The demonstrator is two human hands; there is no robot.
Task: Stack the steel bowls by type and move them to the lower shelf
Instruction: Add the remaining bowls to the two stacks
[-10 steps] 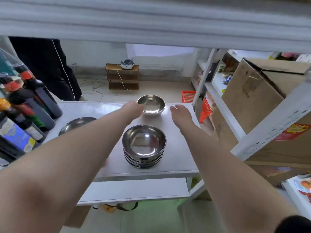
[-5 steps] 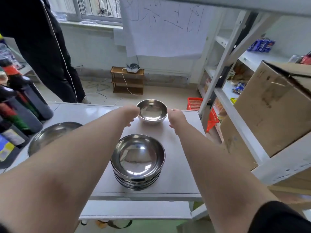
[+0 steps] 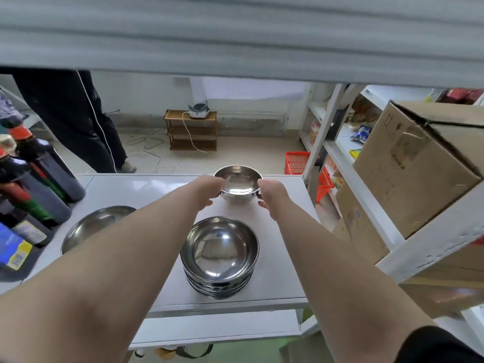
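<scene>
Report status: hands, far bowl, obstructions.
Left hand and right hand gripping the far bowl by opposite rims. Bowl stack sits nearer. Path between them clear.

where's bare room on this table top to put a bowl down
Free: the back-left stretch between the dark bottles and the small bowl held by both hands; also the right edge strip beside the bowl stack. Crowded: the left side, with the bottles and the wide bowl.
</scene>
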